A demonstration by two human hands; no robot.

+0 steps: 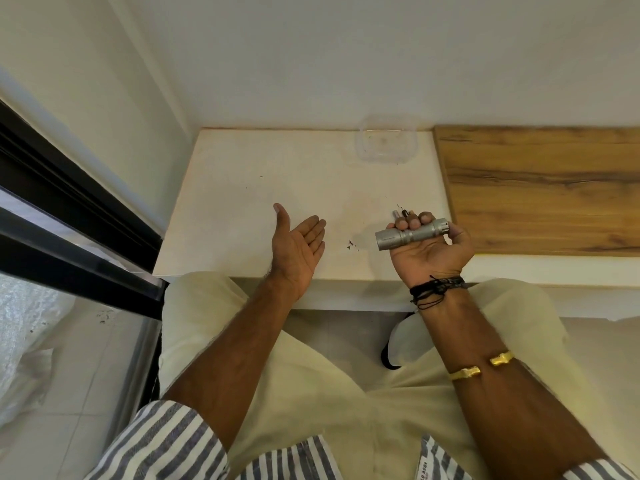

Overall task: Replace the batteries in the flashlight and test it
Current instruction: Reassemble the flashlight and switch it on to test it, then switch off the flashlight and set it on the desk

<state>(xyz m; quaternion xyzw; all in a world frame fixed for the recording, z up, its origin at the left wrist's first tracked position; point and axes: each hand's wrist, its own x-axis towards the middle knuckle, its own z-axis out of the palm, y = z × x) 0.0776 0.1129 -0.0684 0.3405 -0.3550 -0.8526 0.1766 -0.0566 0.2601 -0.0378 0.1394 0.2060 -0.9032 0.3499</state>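
The person sits at a low white ledge (263,188) with both forearms out over the knees. The right hand (431,245) is turned palm up and its fingers (414,223) are curled shut around the middle of the flashlight (410,234), a short silver tube held level above the ledge's near edge, its wider head pointing left toward the other hand. Held this way the body is steady and both ends stay free, which looks handy either for twisting a cap or for aiming the beam. The left hand (298,242) is empty, palm up and fingers spread apart, hovering just over the ledge a little way off from the head; to my eye it is placed to catch the light, or perhaps a battery tipped out, though I cannot say which. Just beyond the right fingertips some small dark and silvery bits (401,213) lie on the ledge, too small to tell whether they are batteries or a cap. A clear tub (388,140) sits empty near the wall, well apart from the hands, and a wooden board (540,188) lies to the right. No glow is visible at the head, so the test seems not yet done.
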